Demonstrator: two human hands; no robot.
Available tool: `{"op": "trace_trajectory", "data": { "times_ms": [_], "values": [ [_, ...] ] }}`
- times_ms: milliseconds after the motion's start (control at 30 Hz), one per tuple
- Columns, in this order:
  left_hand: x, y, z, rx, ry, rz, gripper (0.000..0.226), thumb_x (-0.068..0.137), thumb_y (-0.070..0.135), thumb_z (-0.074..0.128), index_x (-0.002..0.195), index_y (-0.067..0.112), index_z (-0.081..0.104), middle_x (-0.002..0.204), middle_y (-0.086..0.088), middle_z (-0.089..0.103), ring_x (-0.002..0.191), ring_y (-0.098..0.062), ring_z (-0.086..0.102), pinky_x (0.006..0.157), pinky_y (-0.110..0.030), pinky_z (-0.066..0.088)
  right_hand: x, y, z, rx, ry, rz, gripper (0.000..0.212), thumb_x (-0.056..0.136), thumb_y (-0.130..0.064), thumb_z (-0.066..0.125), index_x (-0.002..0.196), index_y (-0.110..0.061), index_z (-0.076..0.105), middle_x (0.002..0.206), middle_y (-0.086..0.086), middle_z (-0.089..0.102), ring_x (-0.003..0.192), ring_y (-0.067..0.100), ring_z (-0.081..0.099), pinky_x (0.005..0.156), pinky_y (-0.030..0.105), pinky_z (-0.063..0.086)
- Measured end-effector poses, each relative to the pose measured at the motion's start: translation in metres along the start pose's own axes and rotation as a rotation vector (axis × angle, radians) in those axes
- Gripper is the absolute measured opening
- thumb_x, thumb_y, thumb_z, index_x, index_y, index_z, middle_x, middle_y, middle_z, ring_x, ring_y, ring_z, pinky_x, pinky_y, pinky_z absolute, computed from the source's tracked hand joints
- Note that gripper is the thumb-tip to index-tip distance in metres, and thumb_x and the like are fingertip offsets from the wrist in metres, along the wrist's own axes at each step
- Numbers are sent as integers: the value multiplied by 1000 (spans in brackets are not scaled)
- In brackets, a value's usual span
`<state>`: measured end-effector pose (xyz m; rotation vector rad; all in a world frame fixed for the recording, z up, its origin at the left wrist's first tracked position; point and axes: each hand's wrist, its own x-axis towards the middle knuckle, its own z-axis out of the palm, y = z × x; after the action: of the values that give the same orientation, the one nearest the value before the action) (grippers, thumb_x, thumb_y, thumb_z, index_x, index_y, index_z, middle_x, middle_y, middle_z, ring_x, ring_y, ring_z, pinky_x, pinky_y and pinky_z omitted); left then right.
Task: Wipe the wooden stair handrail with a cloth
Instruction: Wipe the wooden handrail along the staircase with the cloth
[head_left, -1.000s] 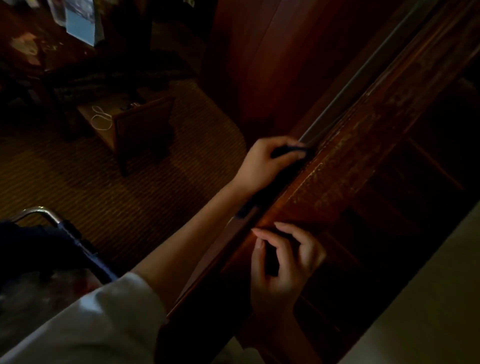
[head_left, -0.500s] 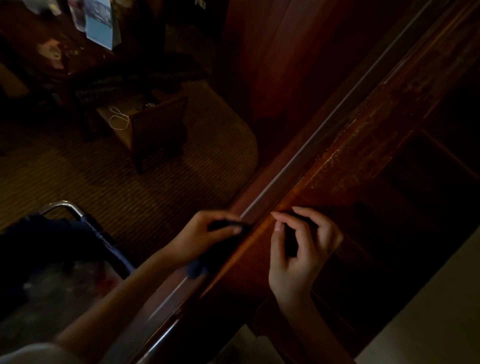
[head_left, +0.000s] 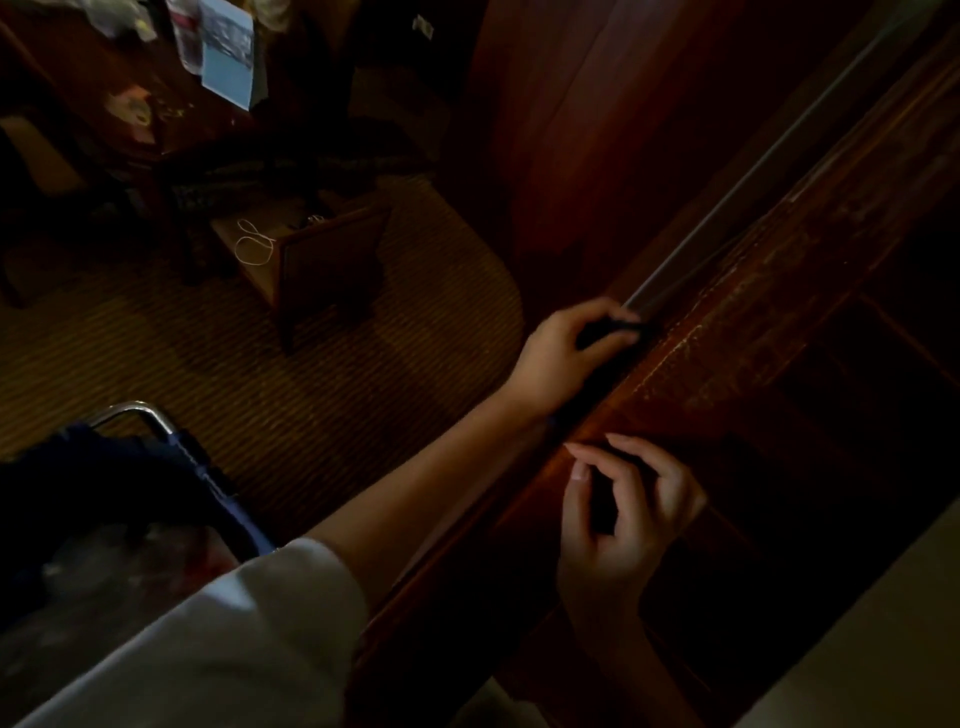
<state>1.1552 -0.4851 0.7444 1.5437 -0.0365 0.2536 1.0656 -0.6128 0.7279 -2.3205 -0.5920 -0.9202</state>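
Half a second on, the left hand (head_left: 561, 358) has slid with the cloth (head_left: 610, 330) back up the rail (head_left: 753, 312), away from the right hand (head_left: 623, 519), which it was just beside. Its grip is closed on the dark cloth, thumb and fingers curled over the wad, pressing it against the rail's outer edge beside a thin pale strip. A tail of the cloth hangs back along the rail toward the wrist.

The right hand sits lower on the rail, on its inner side, fingers curled and fingertips (head_left: 574, 449) touching the scuffed top. The hollow under them is black, so I cannot tell whether this grip holds anything.

A pale sleeve (head_left: 234, 639) covers the left upper arm. Below the rail lies ribbed carpet (head_left: 311, 405). A low wooden surface (head_left: 332, 260) stands on it with a white cord (head_left: 253, 248) looped on top. A blue bag (head_left: 104, 478) under a metal bar (head_left: 135, 410) is at lower left.
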Motion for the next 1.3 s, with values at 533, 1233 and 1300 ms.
{"op": "trace_trajectory", "data": {
  "times_ms": [533,1233,1300],
  "values": [
    [-108,4,-23,-220,-13,-40,27,91,2,49,99,20,66,98,20,72,101,4,64,90,-14,46,2,-8,-6,17,-35,64,19,91,-19,56,87,-10,73,108,7,62,100,23,53,98,19,25],
    [38,27,20,-144,-186,84,46,101,-9,27,147,-6,25,147,-9,37,125,-3,43,105,-16,38,-3,-4,-3,284,25,173,25,92,-10,49,114,-19,56,119,-16,48,113,-1,46,94,15,37],
    [7,19,12,-186,-149,43,46,101,-9,28,146,0,28,141,-1,43,122,0,49,102,-18,42,-4,-3,-3,297,40,154,25,91,-10,49,114,-17,57,118,-15,50,113,0,46,94,16,36]
  ]
}}
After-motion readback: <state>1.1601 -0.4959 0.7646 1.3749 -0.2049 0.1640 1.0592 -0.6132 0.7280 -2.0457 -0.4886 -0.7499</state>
